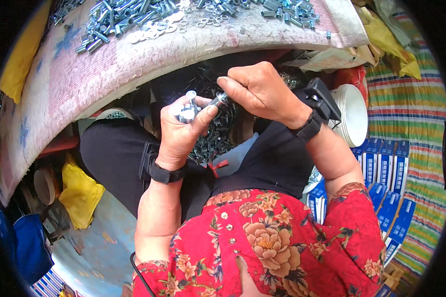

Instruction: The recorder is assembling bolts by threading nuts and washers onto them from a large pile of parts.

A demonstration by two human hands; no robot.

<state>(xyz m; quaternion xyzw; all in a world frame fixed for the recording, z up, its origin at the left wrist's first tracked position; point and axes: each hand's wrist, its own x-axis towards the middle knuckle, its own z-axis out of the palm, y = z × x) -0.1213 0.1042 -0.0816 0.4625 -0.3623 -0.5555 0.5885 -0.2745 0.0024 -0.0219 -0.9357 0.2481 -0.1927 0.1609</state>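
My left hand (176,136) is closed around several shiny metal bolts (188,113), one with a round head standing up from the fingers. Its thumb and fingers also pinch an expansion bolt (217,102) that slants up toward the other hand. My right hand (265,94) is closed, thumb and curled fingers at the upper end of that bolt; the exact contact is partly hidden. Beneath both hands, between my legs, lies a heap of dark metal bolts (215,133).
On the cloth-covered table (104,72) ahead lie many metal sleeves (126,20) and flat washers (158,30). A white bucket (354,116) stands to the right, near blue-and-white boxes (386,166) on a striped sheet (401,109). Yellow cloth (79,193) hangs at left.
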